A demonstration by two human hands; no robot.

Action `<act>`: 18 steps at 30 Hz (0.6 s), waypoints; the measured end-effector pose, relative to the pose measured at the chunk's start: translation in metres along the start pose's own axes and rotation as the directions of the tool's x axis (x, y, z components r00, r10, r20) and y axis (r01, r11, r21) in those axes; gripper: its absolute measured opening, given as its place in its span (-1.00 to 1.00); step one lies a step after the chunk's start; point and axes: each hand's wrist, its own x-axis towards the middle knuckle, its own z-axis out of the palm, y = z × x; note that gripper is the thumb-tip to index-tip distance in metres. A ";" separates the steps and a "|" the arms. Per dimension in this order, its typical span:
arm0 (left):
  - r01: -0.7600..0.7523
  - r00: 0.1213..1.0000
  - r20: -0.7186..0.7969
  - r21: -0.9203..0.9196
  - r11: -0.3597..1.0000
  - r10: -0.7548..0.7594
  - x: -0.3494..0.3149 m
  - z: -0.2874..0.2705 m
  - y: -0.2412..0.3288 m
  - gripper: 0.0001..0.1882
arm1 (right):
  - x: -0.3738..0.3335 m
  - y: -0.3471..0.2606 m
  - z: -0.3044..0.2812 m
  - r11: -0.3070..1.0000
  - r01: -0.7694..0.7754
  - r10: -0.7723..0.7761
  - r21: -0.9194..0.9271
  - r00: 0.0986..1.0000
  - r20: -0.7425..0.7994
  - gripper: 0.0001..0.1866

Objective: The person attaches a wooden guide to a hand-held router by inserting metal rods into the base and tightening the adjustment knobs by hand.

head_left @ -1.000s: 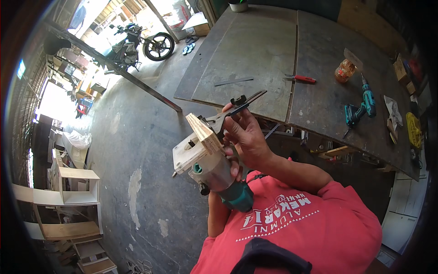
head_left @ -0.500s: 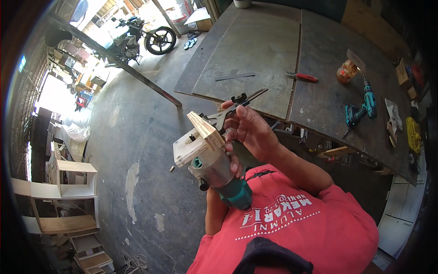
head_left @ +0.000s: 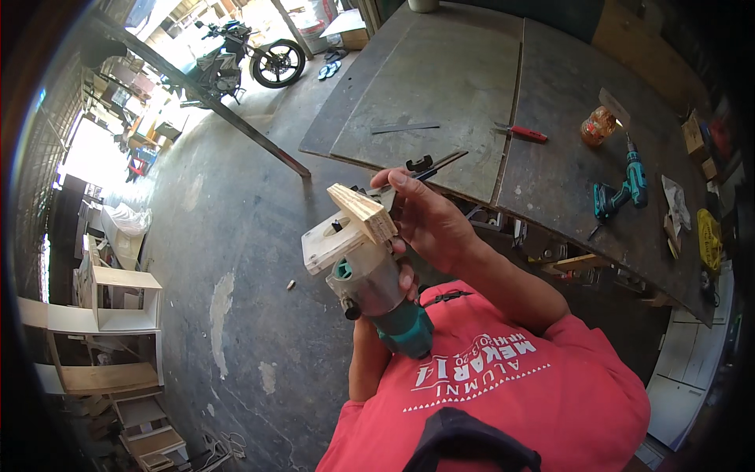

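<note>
In front of my chest I hold a trim router (head_left: 373, 287) with a teal motor housing and a clear grey base. A pale plate (head_left: 324, 244) and a layered plywood block (head_left: 363, 214) are fixed to its base end. My left hand (head_left: 406, 277) wraps round the router from behind; only some fingertips show past it. Beside the block, my right hand (head_left: 431, 216) closes its thumb and fingers on a dark metal piece (head_left: 429, 167) with a black clip-like part and thin bars. Its lower part is hidden by the hand and block.
The workbench (head_left: 440, 79) at the far right bears a thin dark strip (head_left: 405, 127), a red-handled knife (head_left: 525, 134), a jar (head_left: 598, 126) and a teal cordless drill (head_left: 629, 185). A slanting post (head_left: 259, 141) and a motorcycle (head_left: 236, 67) stand far left, wooden shelving (head_left: 126, 299) left.
My right fingers have drawn in closer round the dark metal piece. The router, the block and the metal piece have shifted slightly right in view.
</note>
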 end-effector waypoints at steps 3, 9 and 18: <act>-0.027 1.000 -0.010 0.017 0.999 0.027 -0.001 -0.004 0.000 0.25 | -0.001 0.002 0.002 0.998 -0.012 0.010 0.063 1.000 0.024 -0.73; -0.042 0.998 -0.039 -0.001 0.999 0.042 0.001 0.005 -0.003 0.26 | -0.003 0.002 0.003 0.999 0.022 -0.021 0.048 1.000 -0.020 -0.80; -0.045 0.999 -0.027 -0.011 0.999 0.045 0.002 0.001 -0.004 0.28 | -0.003 0.001 -0.001 0.999 -0.002 0.002 0.046 1.000 0.003 -0.81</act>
